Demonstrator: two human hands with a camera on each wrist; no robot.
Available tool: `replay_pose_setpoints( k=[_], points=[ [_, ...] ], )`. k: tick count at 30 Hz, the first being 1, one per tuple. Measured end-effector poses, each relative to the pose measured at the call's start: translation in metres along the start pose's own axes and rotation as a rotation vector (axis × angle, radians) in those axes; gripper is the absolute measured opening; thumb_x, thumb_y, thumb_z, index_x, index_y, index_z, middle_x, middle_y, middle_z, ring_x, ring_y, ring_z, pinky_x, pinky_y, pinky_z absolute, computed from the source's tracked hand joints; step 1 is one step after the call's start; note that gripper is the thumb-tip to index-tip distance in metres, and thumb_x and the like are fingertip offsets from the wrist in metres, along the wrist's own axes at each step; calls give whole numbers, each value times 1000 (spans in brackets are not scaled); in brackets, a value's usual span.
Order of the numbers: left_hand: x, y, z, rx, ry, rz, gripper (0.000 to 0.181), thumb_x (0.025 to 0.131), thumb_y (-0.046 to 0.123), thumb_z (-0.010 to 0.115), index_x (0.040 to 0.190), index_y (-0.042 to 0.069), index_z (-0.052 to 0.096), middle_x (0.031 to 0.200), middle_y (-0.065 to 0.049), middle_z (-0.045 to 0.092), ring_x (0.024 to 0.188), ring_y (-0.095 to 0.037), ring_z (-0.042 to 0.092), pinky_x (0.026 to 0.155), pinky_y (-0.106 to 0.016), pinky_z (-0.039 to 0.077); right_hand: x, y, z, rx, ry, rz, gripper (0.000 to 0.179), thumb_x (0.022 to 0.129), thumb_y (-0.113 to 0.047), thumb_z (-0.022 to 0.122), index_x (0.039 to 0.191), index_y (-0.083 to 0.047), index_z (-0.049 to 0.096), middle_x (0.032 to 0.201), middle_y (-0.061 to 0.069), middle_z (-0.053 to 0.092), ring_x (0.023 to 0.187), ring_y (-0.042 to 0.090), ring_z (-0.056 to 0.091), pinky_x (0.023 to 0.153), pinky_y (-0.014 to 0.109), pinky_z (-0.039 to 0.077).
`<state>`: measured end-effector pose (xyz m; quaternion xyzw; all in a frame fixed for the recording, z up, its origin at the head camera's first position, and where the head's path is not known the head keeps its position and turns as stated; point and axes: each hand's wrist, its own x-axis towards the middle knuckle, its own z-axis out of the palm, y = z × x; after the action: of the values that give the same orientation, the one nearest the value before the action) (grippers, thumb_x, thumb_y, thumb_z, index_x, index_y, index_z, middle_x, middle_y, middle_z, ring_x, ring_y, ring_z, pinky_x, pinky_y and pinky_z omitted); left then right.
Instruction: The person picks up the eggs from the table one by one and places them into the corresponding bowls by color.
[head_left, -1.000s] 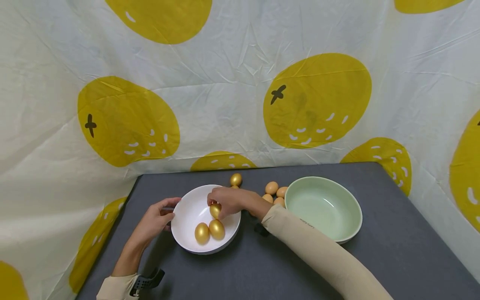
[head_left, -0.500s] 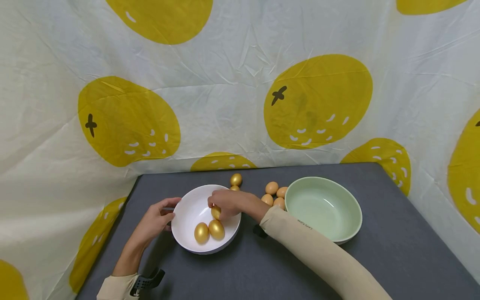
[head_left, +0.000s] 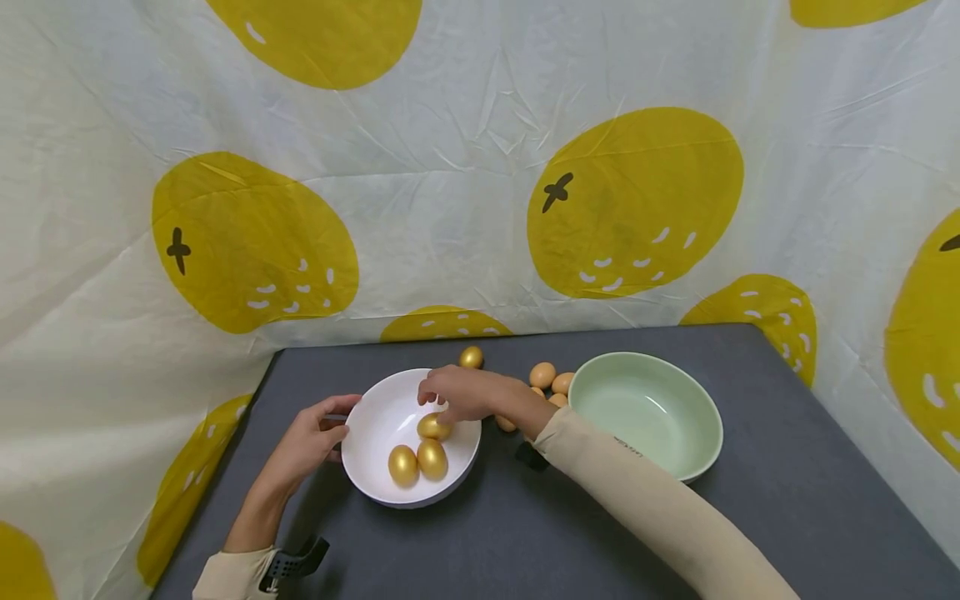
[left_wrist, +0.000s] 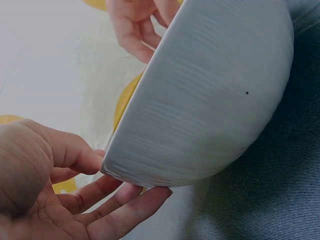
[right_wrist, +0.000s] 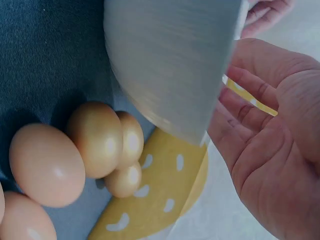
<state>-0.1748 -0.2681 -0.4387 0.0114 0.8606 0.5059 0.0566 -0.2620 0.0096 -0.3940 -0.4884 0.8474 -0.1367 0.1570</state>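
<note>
L hand (head_left: 309, 440) is pinching white bowl (head_left: 371, 442) by rim; R hand (head_left: 463, 395), fingers apart, is hovering at gold egg (head_left: 431, 428) in bowl beside 2 other eggs (head_left: 402, 466); prob. best holding rim steady, lifting off w/o nudging.

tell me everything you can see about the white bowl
The white bowl is round and deep, glossy-looking inside, its outer wall faintly streaked and marked by a small dark dot. Its material is unclear. It stands upright on the dark table, with three gold eggs inside. The left hand holds its edge; the right hand is over it.
</note>
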Motion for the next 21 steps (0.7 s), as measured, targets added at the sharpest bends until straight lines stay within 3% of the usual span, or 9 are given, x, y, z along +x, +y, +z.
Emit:
replay_pose_setpoints(
  k=[11,21],
  points=[
    [0,0,0,10,4,-5,47,98,0,56,145,6,52,137,-21,54,105,-33,61,73,-43,60,-16,10,-16,132,39,-4,34,94,-7,71,127,-2,65,125,12,66,113,27,65,93,28,53],
    [0,-1,1,18,1,-1,46,99,1,57,144,6,53,136,-23,54,104,-32,61,72,-41,60,-25,21,-24,140,95,-12,33,94,-7,71,127,-2,66,124,14,67,111,27,65,94,31,53]
  ],
)
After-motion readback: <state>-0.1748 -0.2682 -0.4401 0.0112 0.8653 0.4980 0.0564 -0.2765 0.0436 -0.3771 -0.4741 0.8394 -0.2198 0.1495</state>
